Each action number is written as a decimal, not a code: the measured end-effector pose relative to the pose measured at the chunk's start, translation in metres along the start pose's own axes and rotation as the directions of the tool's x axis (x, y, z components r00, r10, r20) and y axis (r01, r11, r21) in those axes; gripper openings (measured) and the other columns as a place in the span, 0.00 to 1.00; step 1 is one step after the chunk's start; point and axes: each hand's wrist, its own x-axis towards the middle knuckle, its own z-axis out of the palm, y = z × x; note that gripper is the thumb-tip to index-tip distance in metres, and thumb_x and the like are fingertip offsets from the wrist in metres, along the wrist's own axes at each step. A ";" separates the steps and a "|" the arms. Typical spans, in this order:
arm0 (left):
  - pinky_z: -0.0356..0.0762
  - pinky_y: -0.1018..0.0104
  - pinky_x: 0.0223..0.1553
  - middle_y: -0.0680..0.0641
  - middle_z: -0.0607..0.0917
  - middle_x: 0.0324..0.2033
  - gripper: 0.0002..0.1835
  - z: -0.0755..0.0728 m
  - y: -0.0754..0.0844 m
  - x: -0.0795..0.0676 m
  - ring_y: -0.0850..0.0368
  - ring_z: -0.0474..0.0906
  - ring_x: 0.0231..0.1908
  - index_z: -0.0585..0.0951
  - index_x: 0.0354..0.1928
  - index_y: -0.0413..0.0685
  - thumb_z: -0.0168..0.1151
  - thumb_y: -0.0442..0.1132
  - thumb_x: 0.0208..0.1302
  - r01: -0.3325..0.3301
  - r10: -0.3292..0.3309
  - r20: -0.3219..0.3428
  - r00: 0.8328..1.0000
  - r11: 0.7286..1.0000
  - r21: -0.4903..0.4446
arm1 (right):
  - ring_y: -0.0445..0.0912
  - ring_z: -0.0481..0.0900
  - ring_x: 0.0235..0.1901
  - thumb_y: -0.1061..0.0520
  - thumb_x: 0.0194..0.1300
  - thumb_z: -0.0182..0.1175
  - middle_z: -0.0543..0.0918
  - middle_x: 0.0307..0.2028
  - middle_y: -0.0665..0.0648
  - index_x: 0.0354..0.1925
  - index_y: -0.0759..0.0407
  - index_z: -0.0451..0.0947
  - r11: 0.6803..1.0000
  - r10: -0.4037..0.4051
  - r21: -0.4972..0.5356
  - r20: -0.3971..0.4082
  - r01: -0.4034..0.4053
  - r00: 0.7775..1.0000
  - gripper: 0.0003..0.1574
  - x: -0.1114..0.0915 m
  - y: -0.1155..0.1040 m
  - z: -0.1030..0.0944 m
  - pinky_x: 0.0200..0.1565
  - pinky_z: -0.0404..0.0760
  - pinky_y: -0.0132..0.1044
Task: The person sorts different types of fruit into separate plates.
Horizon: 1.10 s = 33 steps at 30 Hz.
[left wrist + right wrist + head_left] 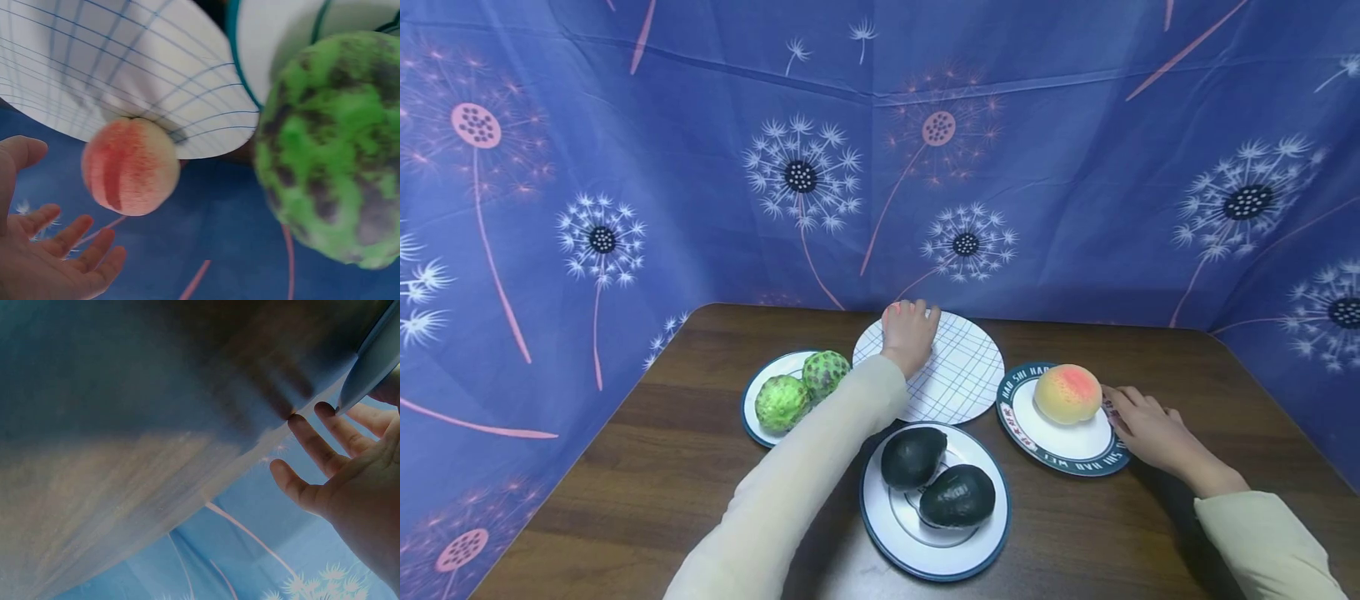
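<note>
My left hand (912, 333) is over the far left part of a white plate with a blue grid pattern (962, 367). In the left wrist view its thumb and fingers are spread apart, beside a peach (131, 167) at the plate's edge; in the head view the hand covers most of that peach. My right hand (1157, 433) is at the right rim of a green-rimmed plate with lettering (1037, 450), on which a larger yellow-pink peach (1067, 394) sits. In the right wrist view its fingers are extended, and the plate's rim hides part of the thumb.
Two bumpy green custard apples (784, 403) lie on a blue-rimmed plate (752, 423) at the left. Nearest stands a plate (936, 567) with two dark avocados (957, 496). The brown wooden table (647, 450) ends at a blue dandelion-print cloth (865, 167).
</note>
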 end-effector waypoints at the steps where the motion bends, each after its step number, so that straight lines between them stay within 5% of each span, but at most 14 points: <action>1: 0.72 0.59 0.47 0.50 0.70 0.56 0.29 0.001 -0.002 0.000 0.51 0.69 0.52 0.58 0.66 0.57 0.50 0.50 0.64 0.008 -0.008 0.005 1.000 1.000 -0.002 | 0.70 0.64 0.50 0.57 0.61 0.53 0.66 0.53 0.74 0.61 0.69 0.59 1.000 0.000 0.000 -0.001 0.000 1.000 0.32 0.000 0.000 0.000 0.42 0.62 0.73; 11: 0.70 0.54 0.52 0.46 0.67 0.58 0.33 0.016 -0.018 0.004 0.46 0.66 0.55 0.58 0.65 0.56 0.55 0.54 0.61 0.048 -0.047 0.007 0.999 0.997 -0.058 | 0.71 0.64 0.51 0.57 0.62 0.53 0.66 0.53 0.74 0.61 0.69 0.59 1.000 0.009 0.000 -0.004 -0.009 1.000 0.32 -0.001 -0.002 -0.001 0.44 0.60 0.74; 33: 0.69 0.52 0.54 0.43 0.63 0.64 0.38 0.032 -0.020 0.008 0.44 0.66 0.57 0.53 0.69 0.56 0.57 0.53 0.59 0.074 -0.073 0.018 0.997 0.988 -0.136 | 0.71 0.63 0.52 0.56 0.63 0.52 0.65 0.54 0.74 0.61 0.69 0.59 1.000 0.025 -0.003 0.015 -0.025 1.000 0.32 -0.001 -0.001 0.000 0.45 0.60 0.73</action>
